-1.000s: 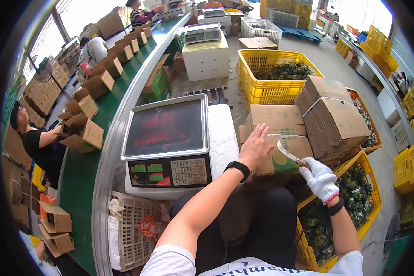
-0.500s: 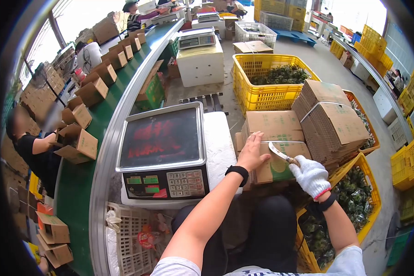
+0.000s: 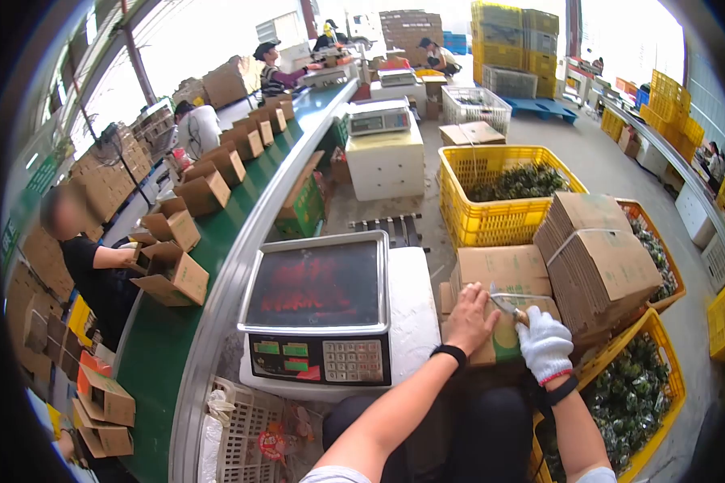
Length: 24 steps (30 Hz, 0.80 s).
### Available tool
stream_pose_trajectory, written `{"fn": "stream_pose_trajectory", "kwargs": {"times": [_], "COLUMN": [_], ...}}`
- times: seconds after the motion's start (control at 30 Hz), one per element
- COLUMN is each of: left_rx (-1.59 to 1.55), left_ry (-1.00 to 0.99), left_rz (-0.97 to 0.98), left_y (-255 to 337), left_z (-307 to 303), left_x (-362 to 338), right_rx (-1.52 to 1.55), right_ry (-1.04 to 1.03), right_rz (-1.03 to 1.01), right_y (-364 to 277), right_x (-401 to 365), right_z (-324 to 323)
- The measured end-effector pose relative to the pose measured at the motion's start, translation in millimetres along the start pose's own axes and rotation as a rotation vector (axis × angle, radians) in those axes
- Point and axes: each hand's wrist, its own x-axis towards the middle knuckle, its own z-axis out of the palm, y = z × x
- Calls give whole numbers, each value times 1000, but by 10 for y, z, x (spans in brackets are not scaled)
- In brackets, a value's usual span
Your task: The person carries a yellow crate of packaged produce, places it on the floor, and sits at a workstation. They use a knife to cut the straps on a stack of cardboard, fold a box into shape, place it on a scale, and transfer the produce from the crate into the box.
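Observation:
My left hand (image 3: 470, 324), bare and with a dark wristband, lies with fingers stretched out on a bundle of flattened cardboard boxes (image 3: 503, 266). My right hand (image 3: 546, 346), in a white knit glove, is closed round the handle of a small curved knife (image 3: 504, 304). The blade points left towards my left fingertips and lies right at the white strap (image 3: 540, 297) around the bundle. A second strapped bundle of flattened boxes (image 3: 600, 253) leans just right of it.
A scale (image 3: 314, 294) stands on a white foam box to the left. Beyond it, a green conveyor (image 3: 238, 209) carries open cartons beside a person (image 3: 97, 266). Yellow crates (image 3: 491, 217) with dark green packed goods stand behind and at right. A white basket (image 3: 238, 431) sits low left.
The view has tilted up, so the scene sits lower and further right. The knife blade has turned flatter and come down to the strap; my left hand stays on the bundle.

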Motion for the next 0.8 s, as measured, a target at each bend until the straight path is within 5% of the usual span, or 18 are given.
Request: {"fn": "stream_pose_trajectory", "kwargs": {"times": [0.13, 0.3, 0.4, 0.8], "left_rx": [66, 116, 110, 128], "left_ry": [71, 66, 33, 57], "left_rz": [41, 44, 17, 43], "left_y": [26, -5, 10, 5], "left_z": [27, 77, 67, 141], "left_x": [-48, -68, -91, -120], "right_rx": [4, 39, 55, 10], "right_ry": [-206, -191, 34, 139], "right_rz": [-3, -44, -94, -61], "right_y": [-23, 2, 97, 35], "right_x": [226, 194, 7, 71], "right_z": [-166, -140, -5, 135]}}
